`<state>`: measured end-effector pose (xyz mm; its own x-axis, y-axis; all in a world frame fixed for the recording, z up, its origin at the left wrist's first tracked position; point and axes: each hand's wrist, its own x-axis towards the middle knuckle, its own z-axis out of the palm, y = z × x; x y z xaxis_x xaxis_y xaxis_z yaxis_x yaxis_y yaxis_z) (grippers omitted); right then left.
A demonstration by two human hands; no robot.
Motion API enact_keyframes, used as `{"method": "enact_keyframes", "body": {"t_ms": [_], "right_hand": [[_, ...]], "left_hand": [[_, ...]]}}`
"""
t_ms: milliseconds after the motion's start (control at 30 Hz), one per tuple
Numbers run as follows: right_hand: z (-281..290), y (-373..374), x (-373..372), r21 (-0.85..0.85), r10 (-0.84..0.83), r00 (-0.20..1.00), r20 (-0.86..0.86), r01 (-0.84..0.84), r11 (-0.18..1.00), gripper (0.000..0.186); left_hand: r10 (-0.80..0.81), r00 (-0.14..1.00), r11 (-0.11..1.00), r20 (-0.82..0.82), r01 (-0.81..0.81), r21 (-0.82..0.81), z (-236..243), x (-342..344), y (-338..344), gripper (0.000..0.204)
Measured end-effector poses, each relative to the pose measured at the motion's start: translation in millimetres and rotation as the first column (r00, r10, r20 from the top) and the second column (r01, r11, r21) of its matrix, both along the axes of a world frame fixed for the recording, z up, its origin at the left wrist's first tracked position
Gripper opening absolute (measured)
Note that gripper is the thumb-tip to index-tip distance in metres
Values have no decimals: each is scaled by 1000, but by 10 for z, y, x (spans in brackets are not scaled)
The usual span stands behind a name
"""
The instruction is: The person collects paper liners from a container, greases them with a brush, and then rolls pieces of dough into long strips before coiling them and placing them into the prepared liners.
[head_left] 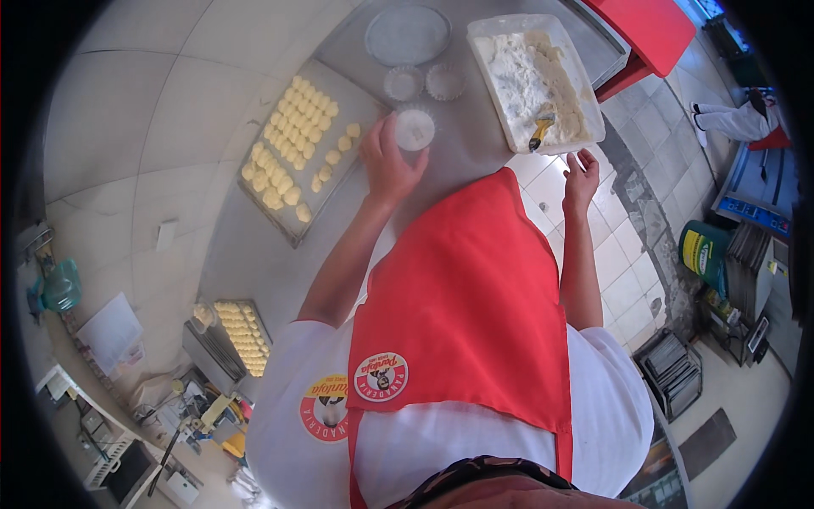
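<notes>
My left hand (393,163) is curled round the side of a small round baking mould (415,130), whose inside looks white. Just beyond it, two fluted moulds (404,83) stand side by side on the grey metal worktop (462,127). Below the near edge of a white tub (485,85), my right hand (582,176) hangs in the air with its fingers loosely apart and nothing in them. White powder (517,72) that looks like flour fills much of the tub. A brush with a yellow and black handle (541,131) lies in it.
Left of my left hand is a tray (343,102) with rows of pale yellow dough pieces (297,127). A round metal plate (407,36) lies at the back. A second tray of dough pieces (242,335) stands lower left. At far right, another person's legs (729,123) show.
</notes>
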<state>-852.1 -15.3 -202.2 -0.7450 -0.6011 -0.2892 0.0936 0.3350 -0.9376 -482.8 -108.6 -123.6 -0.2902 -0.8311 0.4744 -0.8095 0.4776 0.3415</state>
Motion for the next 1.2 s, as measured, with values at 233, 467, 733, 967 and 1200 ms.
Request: {"method": "enact_keyframes", "body": {"t_ms": [233,467,733,967,1200], "right_hand": [[2,-140,8,59,-51,936,349,32,998,58],[-43,-416,-26,64,-59,811,583,26,998,40],[155,-33,-651,-64,-42,749,662,111,992,26],[-116,1152,-1565,-154,-99,834,544,215,964,18],[-489,2966,-1531,-17,-132,916,379,150,989,25]], "left_hand": [[4,999,1000,49,-4,2,-69,-122,-69,92],[31,999,987,13,-33,158,-327,-452,45,93],[-5,986,936,-165,62,346,-632,-1283,-357,97],[65,984,951,-168,-10,310,-314,-1081,85,86],[347,855,895,-385,-180,407,-1024,453,2703,46]]}}
